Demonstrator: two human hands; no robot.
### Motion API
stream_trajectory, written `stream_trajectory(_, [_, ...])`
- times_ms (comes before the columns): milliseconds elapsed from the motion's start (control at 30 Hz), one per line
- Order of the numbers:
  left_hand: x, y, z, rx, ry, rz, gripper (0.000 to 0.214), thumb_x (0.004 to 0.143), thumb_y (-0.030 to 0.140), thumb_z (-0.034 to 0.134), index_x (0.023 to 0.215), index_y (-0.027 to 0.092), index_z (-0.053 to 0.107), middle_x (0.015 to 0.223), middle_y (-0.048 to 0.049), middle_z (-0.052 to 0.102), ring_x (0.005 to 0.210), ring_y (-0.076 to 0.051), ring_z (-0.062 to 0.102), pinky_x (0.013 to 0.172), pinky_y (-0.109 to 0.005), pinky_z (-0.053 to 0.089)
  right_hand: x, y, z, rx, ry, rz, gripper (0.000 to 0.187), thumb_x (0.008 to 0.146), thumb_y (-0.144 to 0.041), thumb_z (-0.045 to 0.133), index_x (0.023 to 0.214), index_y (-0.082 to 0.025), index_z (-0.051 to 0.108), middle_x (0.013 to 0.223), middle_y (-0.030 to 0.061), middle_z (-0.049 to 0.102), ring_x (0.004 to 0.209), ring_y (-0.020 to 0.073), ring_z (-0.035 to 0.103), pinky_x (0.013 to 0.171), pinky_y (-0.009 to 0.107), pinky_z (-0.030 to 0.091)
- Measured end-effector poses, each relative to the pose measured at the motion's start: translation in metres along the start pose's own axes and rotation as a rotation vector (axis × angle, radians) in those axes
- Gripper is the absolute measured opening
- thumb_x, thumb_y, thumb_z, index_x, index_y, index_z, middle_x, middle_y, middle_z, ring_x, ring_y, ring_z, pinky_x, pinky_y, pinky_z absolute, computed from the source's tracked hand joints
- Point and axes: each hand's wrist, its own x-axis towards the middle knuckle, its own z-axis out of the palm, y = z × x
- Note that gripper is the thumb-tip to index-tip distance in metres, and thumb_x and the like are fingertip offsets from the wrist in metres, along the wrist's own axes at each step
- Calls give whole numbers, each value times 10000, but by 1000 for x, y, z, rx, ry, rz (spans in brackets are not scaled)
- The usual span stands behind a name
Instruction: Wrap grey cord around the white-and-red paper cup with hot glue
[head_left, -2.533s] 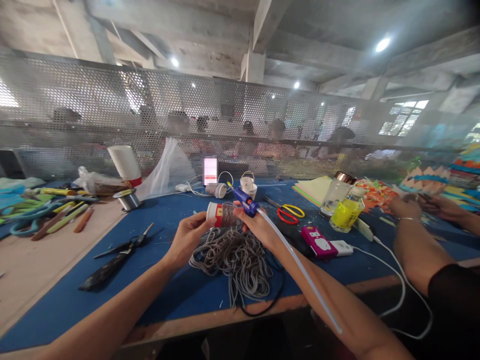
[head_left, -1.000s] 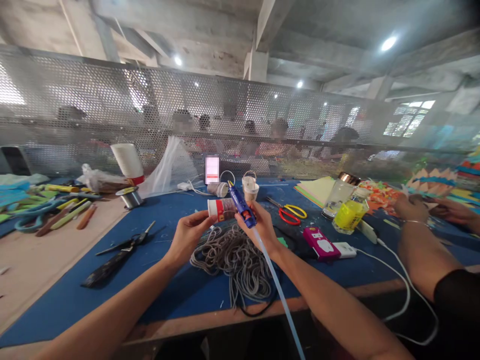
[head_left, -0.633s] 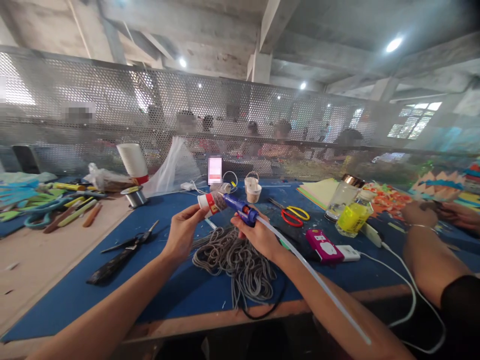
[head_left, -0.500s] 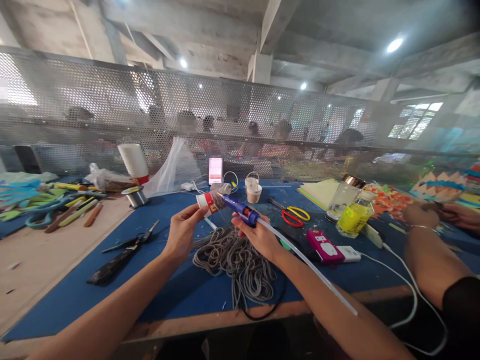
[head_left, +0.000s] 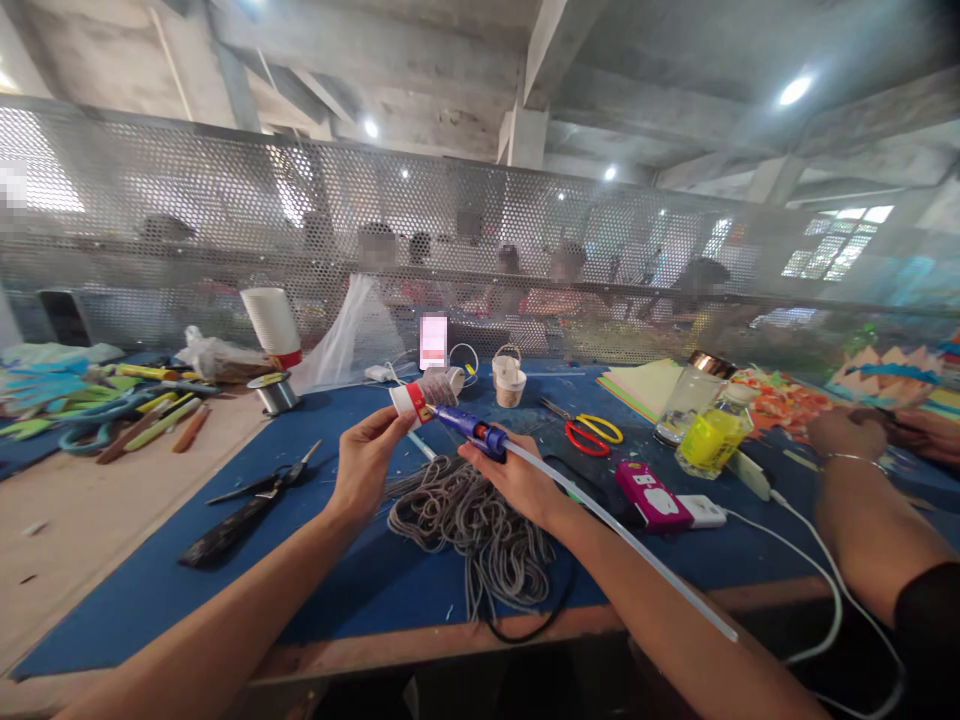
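Note:
My left hand [head_left: 367, 452] grips a small paper cup [head_left: 409, 402], white with a red band, tipped on its side. Grey cord seems to be wound about its far part. A blue hot glue gun [head_left: 472, 430] is held in my right hand [head_left: 517, 478], its tip close against the cup; whether it touches I cannot tell. Out of the gun's back runs a long translucent glue stick [head_left: 622, 535], passing over my right forearm. Below both hands lies a loose heap of grey cord [head_left: 469, 530] on the blue mat [head_left: 337, 590].
Black-handled scissors [head_left: 255, 500] lie at left, near a wire spool [head_left: 272, 393] and stacked paper cups [head_left: 271, 322]. A small basket [head_left: 509, 380], red-and-yellow scissors [head_left: 589, 432], a purple box [head_left: 652, 495] and a yellow bottle [head_left: 712, 435] stand beyond. At right is another person's arm [head_left: 862, 510].
The glue gun's tip has shifted slightly left and down along the cup, toward its red band. My left hand keeps its grip on the cup.

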Motion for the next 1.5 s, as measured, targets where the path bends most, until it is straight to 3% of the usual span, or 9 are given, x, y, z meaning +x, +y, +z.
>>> stream_trajectory(300, [-2, 0, 0, 21, -13, 15, 327, 745, 393, 740, 981, 168, 762, 959, -60, 756, 884, -207, 640, 878, -319, 448, -1, 4, -2, -129, 4, -5, 289, 845, -512, 602, 834, -225, 637, 685, 14, 654, 532, 153, 564, 540, 268, 442])
stream_trajectory(700, [-2, 1, 0, 79, 1, 32, 333, 759, 375, 731, 1004, 151, 756, 960, -59, 760, 888, -212, 655, 882, -319, 464, 0, 3, -2, -203, 10, -48, 314, 868, -534, 568, 834, -224, 598, 659, 3, 631, 553, 157, 578, 556, 250, 425])
stream_trajectory(1500, [-2, 2, 1, 132, 4, 25, 326, 771, 370, 721, 1006, 145, 750, 958, -45, 761, 857, -186, 644, 831, -279, 465, 1, 10, 0, -188, -4, -27, 326, 877, -531, 557, 875, -206, 586, 785, 22, 676, 611, 149, 632, 575, 235, 497])
